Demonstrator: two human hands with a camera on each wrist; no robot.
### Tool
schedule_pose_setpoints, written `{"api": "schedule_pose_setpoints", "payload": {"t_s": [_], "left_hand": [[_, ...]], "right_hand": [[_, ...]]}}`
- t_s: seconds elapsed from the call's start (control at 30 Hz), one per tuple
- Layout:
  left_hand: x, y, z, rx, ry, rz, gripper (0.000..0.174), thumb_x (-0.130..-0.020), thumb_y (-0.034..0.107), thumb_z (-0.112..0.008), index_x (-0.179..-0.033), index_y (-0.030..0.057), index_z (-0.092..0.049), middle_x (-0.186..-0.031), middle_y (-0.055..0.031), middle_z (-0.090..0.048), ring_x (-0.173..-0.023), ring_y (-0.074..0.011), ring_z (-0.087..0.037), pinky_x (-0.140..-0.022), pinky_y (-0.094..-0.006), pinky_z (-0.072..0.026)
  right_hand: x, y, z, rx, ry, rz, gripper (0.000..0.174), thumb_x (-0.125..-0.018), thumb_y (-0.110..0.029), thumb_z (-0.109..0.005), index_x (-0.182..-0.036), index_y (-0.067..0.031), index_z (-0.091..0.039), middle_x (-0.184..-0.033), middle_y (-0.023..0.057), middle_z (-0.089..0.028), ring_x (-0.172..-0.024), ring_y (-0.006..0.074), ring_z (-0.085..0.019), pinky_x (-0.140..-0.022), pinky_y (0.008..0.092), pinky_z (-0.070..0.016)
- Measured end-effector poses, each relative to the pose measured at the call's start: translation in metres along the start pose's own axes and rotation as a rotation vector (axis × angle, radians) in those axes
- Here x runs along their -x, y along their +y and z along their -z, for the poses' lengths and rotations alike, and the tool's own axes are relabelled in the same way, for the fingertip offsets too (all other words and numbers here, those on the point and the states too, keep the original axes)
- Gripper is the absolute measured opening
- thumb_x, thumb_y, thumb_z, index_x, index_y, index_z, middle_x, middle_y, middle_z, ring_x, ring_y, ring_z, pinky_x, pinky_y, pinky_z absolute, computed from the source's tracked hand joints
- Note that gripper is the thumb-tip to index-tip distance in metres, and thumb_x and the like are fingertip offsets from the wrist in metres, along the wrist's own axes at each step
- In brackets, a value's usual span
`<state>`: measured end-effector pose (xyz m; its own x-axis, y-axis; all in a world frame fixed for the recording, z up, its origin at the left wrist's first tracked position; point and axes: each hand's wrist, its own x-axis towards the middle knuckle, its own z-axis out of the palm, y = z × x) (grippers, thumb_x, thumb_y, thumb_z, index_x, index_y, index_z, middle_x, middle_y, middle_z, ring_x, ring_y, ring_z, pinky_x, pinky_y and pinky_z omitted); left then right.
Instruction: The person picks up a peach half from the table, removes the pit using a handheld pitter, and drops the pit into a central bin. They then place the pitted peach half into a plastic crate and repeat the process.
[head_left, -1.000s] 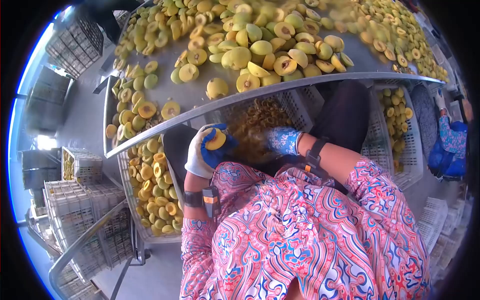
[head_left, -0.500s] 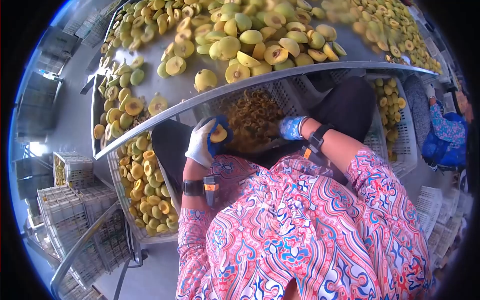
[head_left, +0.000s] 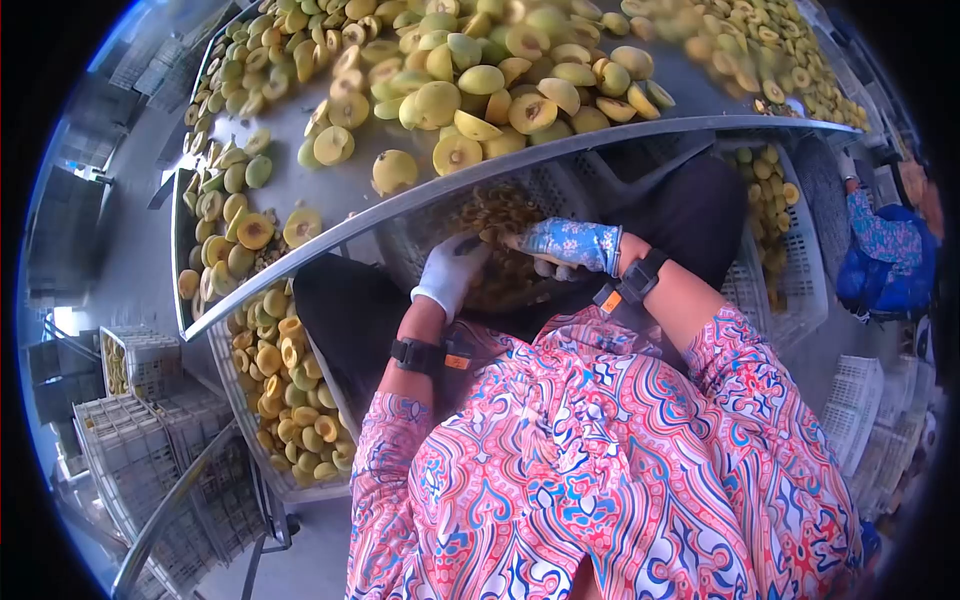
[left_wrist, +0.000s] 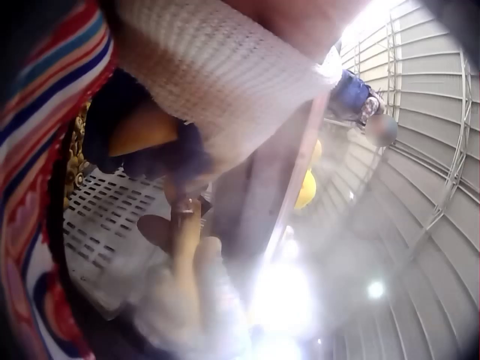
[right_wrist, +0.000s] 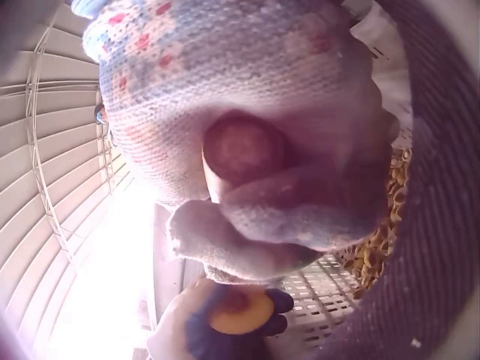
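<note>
My left hand (head_left: pixel 450 272), in a white glove with blue on the palm side, holds a yellow peach half (right_wrist: pixel 244 311) by its edge. The cut face with its brown centre shows in the right wrist view. Close beside it, my right hand (head_left: pixel 575 247), in a flower-patterned glove, curls its fingers round a hand tool whose round handle end (right_wrist: pixel 244 146) shows in the right wrist view. Its working end is blurred near the peach half in the left wrist view. Both hands are over a crate of brown peach scraps (head_left: pixel 500 208).
A metal table (head_left: pixel 300 160) heaped with halved peaches stands in front, its raised rim crossing above my hands. Crates of peach halves (head_left: pixel 295 420) stand at both sides. Stacked crates (head_left: pixel 160 450) and a metal rail are at the left. Another person (head_left: pixel 885 250) sits at the far right.
My left hand has swung right and turned its back up, carrying the peach half to my right hand. My right hand has moved slightly left to meet it. The head view has shifted slightly.
</note>
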<state>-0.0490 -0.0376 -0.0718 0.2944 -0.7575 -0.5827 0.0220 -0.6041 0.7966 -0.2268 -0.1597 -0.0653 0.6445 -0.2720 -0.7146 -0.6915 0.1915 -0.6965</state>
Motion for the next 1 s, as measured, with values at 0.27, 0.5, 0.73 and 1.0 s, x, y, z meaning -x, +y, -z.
{"api": "schedule_pose_setpoints", "payload": {"t_s": [0.27,0.5,0.73,1.0], "left_hand": [[-0.016,-0.025,0.005,0.195,-0.069,-0.128,0.040,-0.089,0.021,-0.068,-0.123,0.0010,-0.060,-0.101,-0.0080,-0.066,-0.086,-0.0125,-0.061,-0.075,-0.0265,-0.0497],[-0.032,-0.039,-0.006,0.166,-0.174,-0.398,0.030,-0.088,0.011,-0.065,-0.118,0.0041,-0.062,-0.100,-0.0072,-0.066,-0.086,-0.0136,-0.062,-0.077,-0.0274,-0.0510],[-0.052,-0.042,-0.035,-0.209,-0.154,-0.093,0.025,-0.087,0.013,-0.065,-0.110,0.0046,-0.064,-0.103,-0.0094,-0.066,-0.089,-0.0173,-0.064,-0.075,-0.0284,-0.0518],[-0.057,-0.048,-0.006,0.731,-0.407,0.016,0.043,-0.097,0.032,-0.055,-0.131,0.0053,-0.050,-0.112,-0.0142,-0.064,-0.098,-0.0237,-0.064,-0.088,-0.0387,-0.0531]], "right_hand": [[0.011,-0.007,-0.002,-0.048,0.001,-0.039,0.059,-0.083,-0.067,-0.058,-0.090,-0.0084,-0.063,-0.063,0.0022,-0.055,-0.044,0.0086,-0.045,-0.042,0.0235,-0.0356],[0.003,0.012,0.003,-0.056,-0.036,-0.058,0.056,-0.089,-0.062,-0.054,-0.084,-0.0069,-0.062,-0.064,0.0031,-0.055,-0.046,0.0094,-0.046,-0.044,0.0242,-0.0379],[-0.003,0.033,-0.001,0.276,0.004,0.018,0.051,-0.098,-0.048,-0.044,-0.094,-0.0009,-0.063,-0.068,0.0071,-0.060,-0.050,0.0173,-0.054,-0.053,0.0334,-0.0449],[0.016,0.012,0.003,0.008,0.118,-0.010,0.046,-0.096,-0.044,-0.049,-0.102,0.0004,-0.057,-0.074,0.0077,-0.060,-0.052,0.0163,-0.057,-0.050,0.0332,-0.0469]]}}
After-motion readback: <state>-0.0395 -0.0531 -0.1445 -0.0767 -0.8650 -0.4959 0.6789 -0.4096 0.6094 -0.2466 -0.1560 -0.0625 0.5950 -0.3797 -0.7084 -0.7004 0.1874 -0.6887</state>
